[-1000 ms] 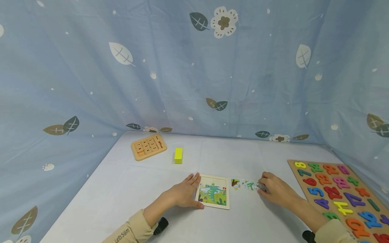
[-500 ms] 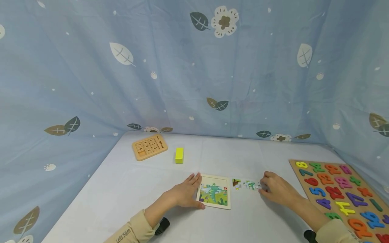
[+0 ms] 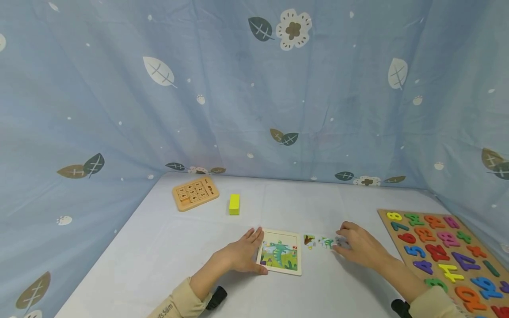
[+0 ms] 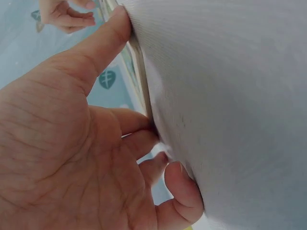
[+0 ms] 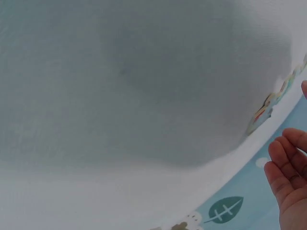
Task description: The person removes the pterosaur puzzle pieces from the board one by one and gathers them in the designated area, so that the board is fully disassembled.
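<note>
In the head view, a square wooden jigsaw tray point(image 3: 280, 270) with a green dinosaur picture lies flat on the table. My left hand point(image 3: 240, 254) rests along its left side, fingers at the far corner and thumb at the near one. The left wrist view shows that hand point(image 4: 96, 129) touching the tray's edge point(image 4: 143, 79). To the tray's right are loose jigsaw pieces: a brownish one point(image 3: 309, 240) and a green-and-white one point(image 3: 326, 242). My right hand point(image 3: 363, 247) is over the rightmost of them, partly hiding it, thumb and index finger apart. Nothing shows in its grasp point(image 5: 293, 177).
A wooden number slide puzzle point(image 3: 195, 193) lies at the back left, with a yellow block point(image 3: 234, 204) beside it. On the right lies a board of coloured numbers point(image 3: 441, 247). A blue patterned curtain point(image 3: 254, 88) stands behind the table.
My right hand has shifted slightly left over the pieces, and its thumb and index finger have spread. The left hand stays on the tray.
</note>
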Motion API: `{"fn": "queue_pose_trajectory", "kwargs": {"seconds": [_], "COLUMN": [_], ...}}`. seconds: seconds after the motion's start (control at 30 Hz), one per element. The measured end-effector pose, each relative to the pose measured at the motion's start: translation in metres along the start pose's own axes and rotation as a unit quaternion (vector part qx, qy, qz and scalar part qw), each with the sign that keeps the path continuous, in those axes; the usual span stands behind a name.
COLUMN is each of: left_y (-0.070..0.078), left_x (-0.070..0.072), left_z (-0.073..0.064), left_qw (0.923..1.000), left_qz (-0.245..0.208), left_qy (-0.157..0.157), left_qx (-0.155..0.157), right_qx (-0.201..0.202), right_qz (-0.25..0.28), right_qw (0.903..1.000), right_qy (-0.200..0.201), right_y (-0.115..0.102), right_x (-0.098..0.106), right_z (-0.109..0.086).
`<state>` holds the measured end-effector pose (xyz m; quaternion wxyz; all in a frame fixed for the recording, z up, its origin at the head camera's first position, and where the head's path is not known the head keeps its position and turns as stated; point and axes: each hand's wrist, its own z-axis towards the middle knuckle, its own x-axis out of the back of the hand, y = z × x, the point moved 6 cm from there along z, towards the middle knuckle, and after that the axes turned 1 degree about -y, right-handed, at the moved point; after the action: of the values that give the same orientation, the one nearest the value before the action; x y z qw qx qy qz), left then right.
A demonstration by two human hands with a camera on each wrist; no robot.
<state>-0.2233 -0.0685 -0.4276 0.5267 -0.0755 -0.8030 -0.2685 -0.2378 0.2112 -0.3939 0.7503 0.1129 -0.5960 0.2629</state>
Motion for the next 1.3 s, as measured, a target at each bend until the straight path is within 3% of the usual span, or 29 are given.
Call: {"fn": "queue_pose_trajectory", "kwargs": {"seconds": [0.4, 0.63, 0.93, 1.3], "left_y": [-0.002, -0.003, -0.001, -0.002], "left_x": [0.001, 0.0, 0.0, 0.0], "left_z": [0.0, -0.001, 0.0, 0.0], "left_qw": [1.0, 1.0, 0.9999, 0.9995], "left_qz": [0.004, 0.002, 0.009, 0.021], "left_qy": [0.007, 0.004, 0.005, 0.023], "left_qx": [-0.002, -0.005, -0.01, -0.009], "right_qx": [-0.001, -0.008, 0.025, 0.026], "right_qz": [0.006, 0.055, 0.048, 0.049], "right_qw": [0.9999, 0.9981, 0.9981, 0.9977], "right_qy": [-0.013, -0.028, -0.03, -0.039], "right_y": [-0.008, -0.018, -0.033, -0.044], "right_x": [-0.006, -0.011, -0.013, -0.023], "right_z": [0.006, 0.014, 0.022, 0.031]}}
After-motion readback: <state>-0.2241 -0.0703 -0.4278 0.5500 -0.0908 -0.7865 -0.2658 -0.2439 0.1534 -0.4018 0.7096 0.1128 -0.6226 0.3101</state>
